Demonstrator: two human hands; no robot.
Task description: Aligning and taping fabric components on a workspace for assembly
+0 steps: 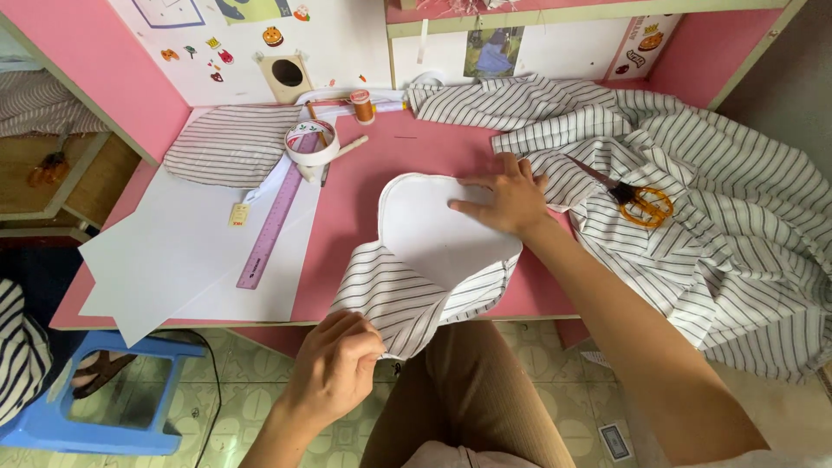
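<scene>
Counter (381, 165): pink, flat, smooth, against a pink wall.
Striped cloth (693, 225): big, soft, rumpled heap on the right.
Striped piece (407, 299): hangs over the near edge.
Paper shape (433, 230): white, curved, lying on the striped piece.
Hands: right hand (507, 204) flat on the paper shape; left hand (334, 368) pinching the striped piece.
Scissors (637, 201): orange handles, on the striped cloth.

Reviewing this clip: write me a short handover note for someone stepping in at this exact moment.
Left hand: pinching the near edge of the striped fabric piece hanging off the pink table.
Right hand: flat on the white paper pattern, pinning it onto that piece.
Scissors lie untouched on the larger striped cloth to the right; purple ruler and tape roll to the left.
Done: pattern laid on fabric. Left: no tracing or cutting visible yet.
</scene>
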